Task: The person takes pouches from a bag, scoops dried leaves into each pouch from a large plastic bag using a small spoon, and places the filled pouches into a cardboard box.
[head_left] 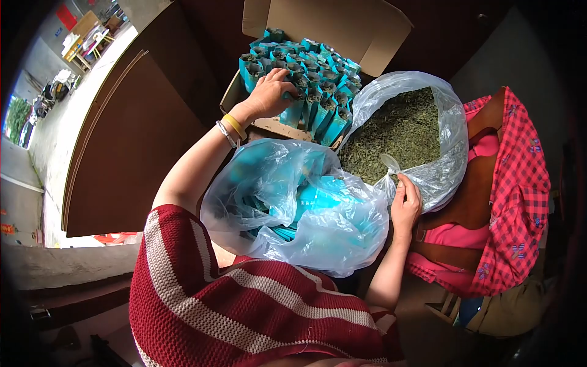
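My left hand [270, 96] is over the front left of a cardboard box [286, 129], its fingers curled down and closed at the top of a blue packet [293, 114]. Many upright blue packets [333, 125] crowd the box, their open tops showing dried leaves. Low at the right, my right hand [406, 205] pinches what looks like a small clear plastic scoop [389, 163], beside the rim of a clear bag [454, 125] filled with crumbled dried leaves [397, 131]. Exactly how the left fingertips meet the packet is partly hidden.
A clear plastic bag [342, 244] of flat blue packets [324, 194] lies at my lap. The leaf bag rests against a wooden chair [474, 165] draped with red checked cloth [520, 183]. A brown panel [116, 147] stands at left; the box's raised flap [330, 27] is behind.
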`<state>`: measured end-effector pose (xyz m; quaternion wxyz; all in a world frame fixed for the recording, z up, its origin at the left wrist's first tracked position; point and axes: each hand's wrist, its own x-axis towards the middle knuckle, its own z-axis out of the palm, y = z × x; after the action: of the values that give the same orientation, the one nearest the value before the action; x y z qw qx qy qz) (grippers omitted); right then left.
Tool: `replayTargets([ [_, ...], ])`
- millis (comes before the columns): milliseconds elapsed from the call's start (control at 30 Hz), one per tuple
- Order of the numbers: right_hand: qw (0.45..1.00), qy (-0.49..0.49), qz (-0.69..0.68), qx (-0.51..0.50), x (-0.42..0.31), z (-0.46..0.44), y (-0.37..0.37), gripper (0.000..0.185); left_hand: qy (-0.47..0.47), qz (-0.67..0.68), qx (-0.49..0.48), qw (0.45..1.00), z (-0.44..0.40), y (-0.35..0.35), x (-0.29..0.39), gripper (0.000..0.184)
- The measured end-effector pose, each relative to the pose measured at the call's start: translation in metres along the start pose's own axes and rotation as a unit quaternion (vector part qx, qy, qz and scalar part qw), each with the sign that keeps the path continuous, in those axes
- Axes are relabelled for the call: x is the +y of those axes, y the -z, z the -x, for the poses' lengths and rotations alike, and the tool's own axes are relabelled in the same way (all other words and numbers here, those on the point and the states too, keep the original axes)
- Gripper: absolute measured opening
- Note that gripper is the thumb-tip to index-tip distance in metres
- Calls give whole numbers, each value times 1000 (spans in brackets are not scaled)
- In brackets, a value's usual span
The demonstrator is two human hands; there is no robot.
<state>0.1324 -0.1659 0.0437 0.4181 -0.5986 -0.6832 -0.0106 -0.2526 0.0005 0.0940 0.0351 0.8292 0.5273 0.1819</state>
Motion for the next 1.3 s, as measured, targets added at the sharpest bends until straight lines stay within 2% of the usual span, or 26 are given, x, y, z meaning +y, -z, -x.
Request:
replayTargets([
  [133,1000,0,7,4,0,0,-1,20,-23,-17,8,1000,1,9,5,24],
  [233,1000,6,17,13,1,0,1,20,-63,123,91,986,8,20,32,16],
  [267,1000,4,18,10,0,0,1,20,-69,127,88,986,13,26,47,16],
  [333,1000,3,16,3,-2,0,1,20,-63,273,-110,954,29,37,85,14],
  [400,1000,0,17,5,-3,0,1,20,-208,306,-265,890,45,37,112,9],
  [467,1000,0,15,8,-3,0,2,19,-293,238,-377,846,68,11,128,14],
  [533,1000,-1,14,14,-4,-1,2,19,-274,123,-487,820,86,13,155,23],
  [633,1000,2,7,23,-4,0,3,18,-295,178,-504,792,113,-7,164,30],
  [800,1000,-1,11,24,-3,2,1,18,-264,244,-468,807,143,-31,178,30],
  [900,1000,-10,19,12,-2,3,2,18,-371,267,-302,837,150,-51,177,36],
  [1067,1000,-6,13,13,-3,3,3,18,-385,147,-392,823,137,-53,181,42],
  [1167,1000,-7,11,13,-3,4,4,18,-338,301,-448,771,133,-36,183,43],
  [1200,1000,-2,14,20,-2,4,3,19,-339,301,-449,770,137,-41,183,43],
  [1300,999,10,19,33,0,5,0,24,-216,438,-403,774,152,-56,185,38],
])
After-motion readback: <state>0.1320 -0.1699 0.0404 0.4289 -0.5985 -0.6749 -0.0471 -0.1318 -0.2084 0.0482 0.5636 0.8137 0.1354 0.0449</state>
